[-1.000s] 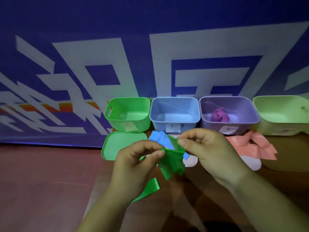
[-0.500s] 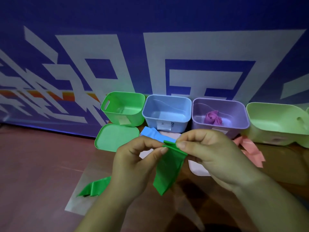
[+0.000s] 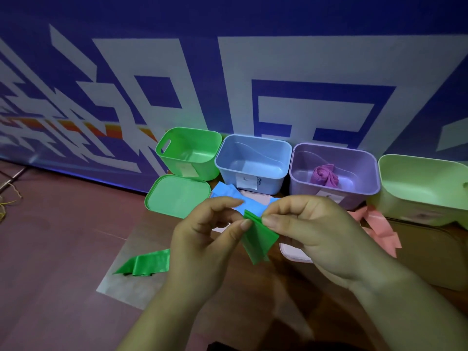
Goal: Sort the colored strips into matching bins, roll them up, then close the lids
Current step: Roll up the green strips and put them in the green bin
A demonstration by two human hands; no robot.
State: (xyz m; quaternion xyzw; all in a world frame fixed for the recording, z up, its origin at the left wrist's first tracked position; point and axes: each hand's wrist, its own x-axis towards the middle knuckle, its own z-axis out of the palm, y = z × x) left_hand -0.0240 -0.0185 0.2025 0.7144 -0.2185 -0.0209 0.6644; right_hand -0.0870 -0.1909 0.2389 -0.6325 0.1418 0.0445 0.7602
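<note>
Both hands pinch the folded end of a green strip (image 3: 258,236) in front of the bins. My left hand (image 3: 202,241) holds it between thumb and fingers on the left, my right hand (image 3: 314,229) on the right. The strip's tail (image 3: 144,263) trails to the left on the surface. Behind stand a green bin (image 3: 215,148), a blue bin (image 3: 253,171), a purple bin (image 3: 364,173) with a rolled purple strip (image 3: 325,174) inside, and a light green bin (image 3: 420,188). A blue strip (image 3: 228,195) lies under my hands. A pink strip (image 3: 379,225) lies at the right.
A green lid (image 3: 174,195) lies flat before the green bin. A pale lid (image 3: 291,252) shows partly under my right hand. A blue and white patterned wall rises right behind the bins. A yellow cord (image 3: 7,196) lies on the reddish floor at far left.
The view has swung a little left. My hands have folded the green strip's end shorter and tighter between the fingertips, and its tail stays trailing on the left.
</note>
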